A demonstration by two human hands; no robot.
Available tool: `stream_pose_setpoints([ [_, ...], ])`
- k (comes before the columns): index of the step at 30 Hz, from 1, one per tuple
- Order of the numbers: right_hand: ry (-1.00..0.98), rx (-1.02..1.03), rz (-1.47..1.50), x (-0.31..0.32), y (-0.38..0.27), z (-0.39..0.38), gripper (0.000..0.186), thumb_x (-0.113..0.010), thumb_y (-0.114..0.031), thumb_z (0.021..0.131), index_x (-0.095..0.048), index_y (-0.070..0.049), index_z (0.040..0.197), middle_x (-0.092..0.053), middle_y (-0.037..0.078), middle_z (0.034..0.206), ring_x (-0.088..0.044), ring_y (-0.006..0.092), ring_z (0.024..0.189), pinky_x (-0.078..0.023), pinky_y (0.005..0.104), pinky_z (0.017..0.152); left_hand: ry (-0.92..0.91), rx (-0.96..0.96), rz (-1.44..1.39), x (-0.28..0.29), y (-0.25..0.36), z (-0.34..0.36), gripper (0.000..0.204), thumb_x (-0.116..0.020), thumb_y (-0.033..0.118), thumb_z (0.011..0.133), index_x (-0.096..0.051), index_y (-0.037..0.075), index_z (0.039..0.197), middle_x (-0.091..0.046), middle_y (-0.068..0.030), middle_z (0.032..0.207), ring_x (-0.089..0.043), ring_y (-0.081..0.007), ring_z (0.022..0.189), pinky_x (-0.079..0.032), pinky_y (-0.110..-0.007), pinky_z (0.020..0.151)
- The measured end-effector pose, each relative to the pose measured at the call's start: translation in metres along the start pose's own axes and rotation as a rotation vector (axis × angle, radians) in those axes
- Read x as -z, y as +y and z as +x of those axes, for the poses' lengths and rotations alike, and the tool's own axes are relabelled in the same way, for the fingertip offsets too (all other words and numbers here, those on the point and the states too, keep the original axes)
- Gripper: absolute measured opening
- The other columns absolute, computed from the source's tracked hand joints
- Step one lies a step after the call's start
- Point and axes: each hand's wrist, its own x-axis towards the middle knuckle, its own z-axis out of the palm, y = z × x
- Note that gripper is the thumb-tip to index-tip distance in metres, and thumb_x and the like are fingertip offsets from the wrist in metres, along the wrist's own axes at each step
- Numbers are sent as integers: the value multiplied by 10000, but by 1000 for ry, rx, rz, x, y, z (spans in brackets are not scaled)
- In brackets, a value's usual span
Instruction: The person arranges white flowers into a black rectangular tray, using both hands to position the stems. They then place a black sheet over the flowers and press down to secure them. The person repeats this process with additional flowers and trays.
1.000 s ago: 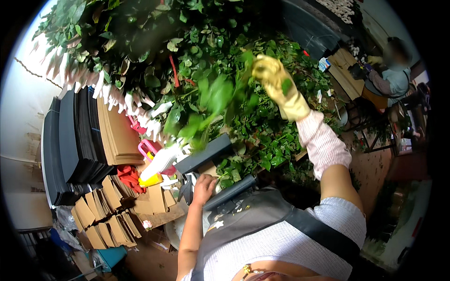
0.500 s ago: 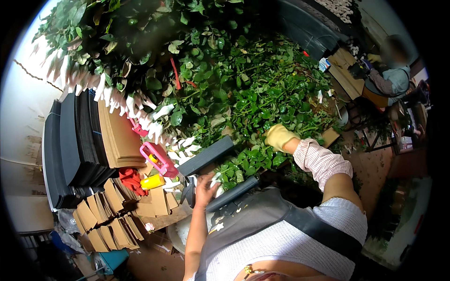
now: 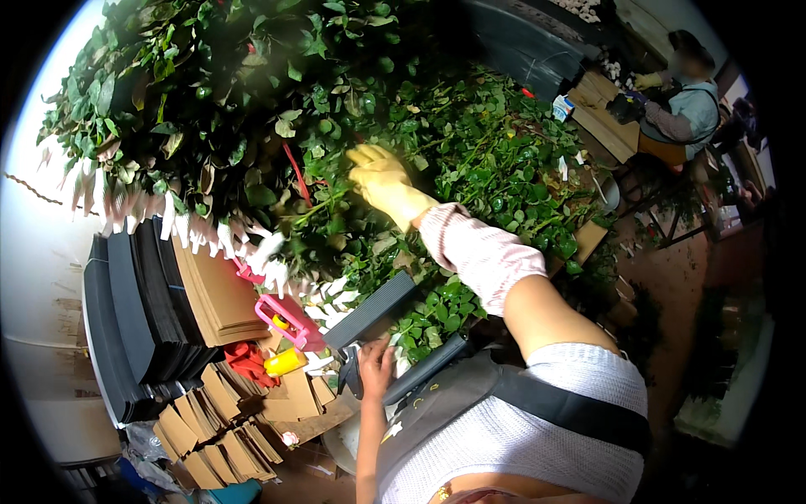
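My bare left hand [image 3: 375,365] is at the end of a dark grey ribbed holder [image 3: 374,311], beside white wrapping and leafy stems [image 3: 437,317] lying in it. Its fingers are drawn together; what they hold, if anything, is hidden. A dark curved piece [image 3: 349,375] sits right next to that hand. My right hand [image 3: 382,178], in a yellow glove with a striped sleeve, reaches over the big heap of leafy green stems [image 3: 495,160]. Its fingers are outstretched among the leaves, close to a blurred green stem [image 3: 327,207] and a red strip [image 3: 297,175].
Stacked stems with white-sleeved ends [image 3: 180,227] fill the upper left. Below are dark sheets [image 3: 151,311], cardboard sheets [image 3: 220,294], a pink-handled tool [image 3: 288,322], a yellow cylinder [image 3: 285,362] and folded cardboard pieces [image 3: 201,420]. Another person [image 3: 693,109] sits at the far right.
My right hand has swung left and away from me, from the near part of the heap toward the red strip. My left hand stays by the holder. The view has shifted slightly.
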Motion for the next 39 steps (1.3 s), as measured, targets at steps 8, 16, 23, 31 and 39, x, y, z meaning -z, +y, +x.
stream_pose_setpoints([
  [8,-385,579,140,163,-72,-88,97,-630,-191,868,-688,-150,802,-642,94,683,-667,330,659,-521,457,550,-112,349,-16,1,17,5,329,-733,101,879,-656,46,1193,-716,-125,1136,-682,-310,904,-537,-378,801],
  [16,-1200,-94,-434,45,-7,-176,304,-791,-155,790,-762,-252,1077,-750,-66,1133,-737,187,962,-636,414,645,172,211,-201,-23,-18,4,618,-811,125,806,-520,53,1346,-647,-171,1183,-668,-287,1025,-554,-372,867],
  [23,-1458,62,-284,69,-13,-102,387,-718,-311,909,-715,-29,1174,-708,106,1146,-687,245,962,-595,421,832,23,84,17,-12,-18,1,481,-712,25,840,-597,68,1305,-500,-144,1153,-590,-287,1022,-522,-363,902],
  [31,-540,-258,-377,-89,80,-3,260,-506,-188,960,-724,-119,1082,-731,56,1009,-695,253,967,-546,391,779,-41,241,-134,-13,-21,3,455,-717,91,871,-581,15,1298,-424,-199,1313,-639,-308,1031,-560,-359,854],
  [39,-790,-59,-123,-7,81,-11,325,-584,-95,936,-700,-156,1233,-710,70,1206,-675,267,1099,-543,384,951,-20,386,-198,-19,-24,-3,469,-744,130,831,-621,12,1268,-489,-301,1336,-460,-440,1327,-412,-426,1087],
])
